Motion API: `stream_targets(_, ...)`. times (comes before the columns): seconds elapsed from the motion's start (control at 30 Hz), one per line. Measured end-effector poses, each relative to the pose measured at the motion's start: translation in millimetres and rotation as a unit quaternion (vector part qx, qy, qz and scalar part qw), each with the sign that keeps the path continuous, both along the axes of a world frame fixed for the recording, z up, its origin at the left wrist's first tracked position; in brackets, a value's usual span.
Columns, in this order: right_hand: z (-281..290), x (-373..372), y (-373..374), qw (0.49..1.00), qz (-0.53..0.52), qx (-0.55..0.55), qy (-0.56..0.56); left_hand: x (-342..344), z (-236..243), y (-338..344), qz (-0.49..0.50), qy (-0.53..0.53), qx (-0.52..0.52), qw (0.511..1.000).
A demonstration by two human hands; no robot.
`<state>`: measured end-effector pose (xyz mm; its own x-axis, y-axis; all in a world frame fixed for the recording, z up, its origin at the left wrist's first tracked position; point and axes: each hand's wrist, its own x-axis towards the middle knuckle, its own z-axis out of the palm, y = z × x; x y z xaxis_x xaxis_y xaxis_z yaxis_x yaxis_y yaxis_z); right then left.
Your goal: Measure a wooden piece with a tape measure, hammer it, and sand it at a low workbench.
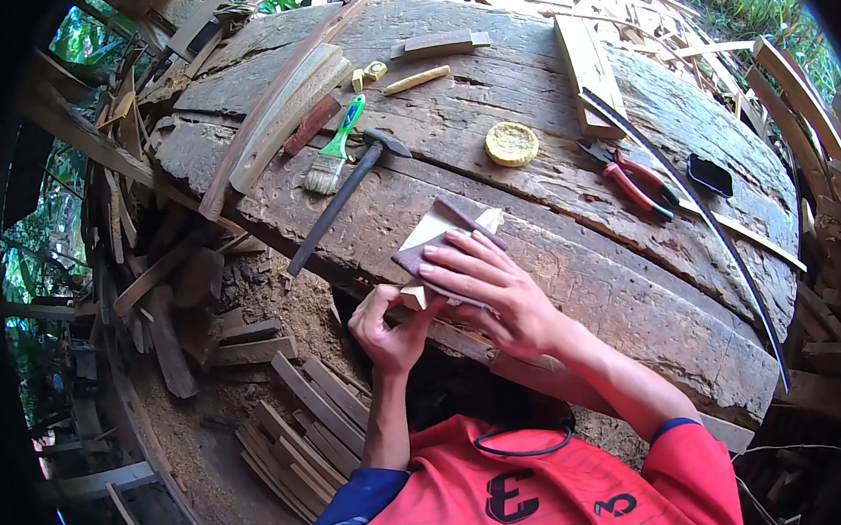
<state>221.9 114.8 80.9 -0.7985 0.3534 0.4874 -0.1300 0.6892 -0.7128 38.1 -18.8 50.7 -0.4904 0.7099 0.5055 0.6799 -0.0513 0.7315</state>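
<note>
Near the front edge of the wooden bench, my left hand (388, 328) pinches the near end of a small pale wood block (415, 296). My right hand (496, 286) lies over the same block, its fingers pressing a brown-purple sheet that looks like sandpaper (411, 258) against it. Past the fingers show a pale surface and another dark strip; I cannot tell whether they belong to the sheet or the block. The fingers hide most of the block. To the left of my hands lie a hammer (343, 195) and a green-handled paintbrush (339, 147).
Pliers with red handles (637, 184), a round yellowish disc (511, 144), a black square container (710, 174) and a long thin dark strip (729, 262) lie on the bench (576, 243). Wood lengths (290, 110) rest at left. Stacked offcuts (304, 429) and sawdust cover the ground below.
</note>
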Motion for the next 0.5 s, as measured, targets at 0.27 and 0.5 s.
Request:
stream_targets(0.27, 2.7, -3.5, -8.5, 0.999, -0.022, -0.021, 0.012, -2.5, -1.3, 2.9, -0.003, -0.018, 0.028, 0.999)
stream_targets(0.5, -10.6, 2.6, 19.3, 0.996, -0.088, -0.012, -0.031, 1.3, 2.2, 5.5, 0.005, -0.022, 0.038, 0.999)
